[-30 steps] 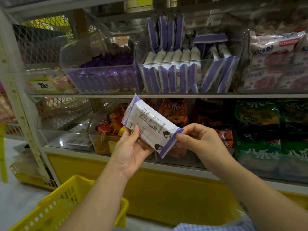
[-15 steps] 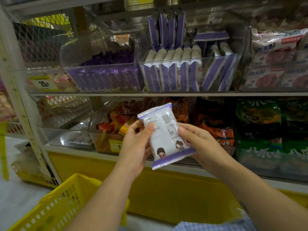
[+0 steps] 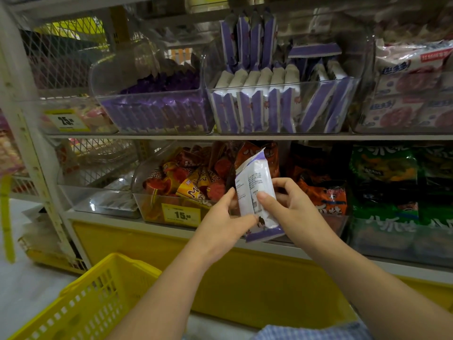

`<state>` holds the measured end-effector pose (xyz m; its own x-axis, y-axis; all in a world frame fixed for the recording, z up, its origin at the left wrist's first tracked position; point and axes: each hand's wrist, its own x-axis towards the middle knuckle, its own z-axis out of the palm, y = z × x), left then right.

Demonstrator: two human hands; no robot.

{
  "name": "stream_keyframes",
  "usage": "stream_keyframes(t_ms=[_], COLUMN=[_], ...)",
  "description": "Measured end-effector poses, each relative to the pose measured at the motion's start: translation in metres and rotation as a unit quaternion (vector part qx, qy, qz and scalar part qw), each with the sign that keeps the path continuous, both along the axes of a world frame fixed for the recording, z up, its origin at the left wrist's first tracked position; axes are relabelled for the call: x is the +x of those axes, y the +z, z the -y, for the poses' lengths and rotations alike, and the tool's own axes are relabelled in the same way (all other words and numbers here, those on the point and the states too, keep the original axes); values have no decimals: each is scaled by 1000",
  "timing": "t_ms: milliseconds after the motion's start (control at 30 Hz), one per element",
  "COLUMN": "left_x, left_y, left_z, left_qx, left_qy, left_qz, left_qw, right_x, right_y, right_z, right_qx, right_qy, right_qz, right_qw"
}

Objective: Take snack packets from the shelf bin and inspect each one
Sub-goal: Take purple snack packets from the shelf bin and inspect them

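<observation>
Partly, fingers hid the white, purple-edged plastic snack packet (image 3: 256, 190), its print unreadable; left hand (image 3: 226, 217) and right hand (image 3: 290, 207) pinched it upright.

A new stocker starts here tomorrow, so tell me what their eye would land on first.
A white-and-purple snack packet stands upright at centre, pinched between the left grip and right grip before the lower shelf. Directly above, a clear bin on the upper shelf holds rows of matching packets. A yellow basket sits at lower left.
</observation>
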<state>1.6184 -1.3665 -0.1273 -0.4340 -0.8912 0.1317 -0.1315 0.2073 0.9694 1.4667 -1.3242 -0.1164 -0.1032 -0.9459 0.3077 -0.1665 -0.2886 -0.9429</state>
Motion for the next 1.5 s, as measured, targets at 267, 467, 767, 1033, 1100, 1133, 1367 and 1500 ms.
stream_keyframes(t_ms=[267,467,767,1033,1100,1133,1367,1500], left_x=[-3,2,10,6,9,11,7,-7], left_y=[0,-4,0,17,30,37,103,153], left_z=[-1,5,12,-6,-8,-8,-6,4], left_qx=[22,64,73,-36,-44,-53,-188,-273], left_qy=[33,13,21,-57,-101,-112,-36,54], left_qz=[1,-88,-153,-83,-73,-75,-160,-140], left_qw=[999,994,985,994,991,989,968,950], right_x=[4,-1,-3,-3,-5,-7,-29,-45], right_y=[-1,1,6,17,26,31,94,138], right_z=[-2,-4,-10,-6,-7,-8,-15,-12], right_qx=[2,1,-19,-54,-79,-93,-149,-145], right_qy=[23,50,116,56,26,12,-42,-95], right_qz=[-19,-22,-16,114,122,122,-6,-202], right_qw=[1000,998,993,990,989,988,988,964])
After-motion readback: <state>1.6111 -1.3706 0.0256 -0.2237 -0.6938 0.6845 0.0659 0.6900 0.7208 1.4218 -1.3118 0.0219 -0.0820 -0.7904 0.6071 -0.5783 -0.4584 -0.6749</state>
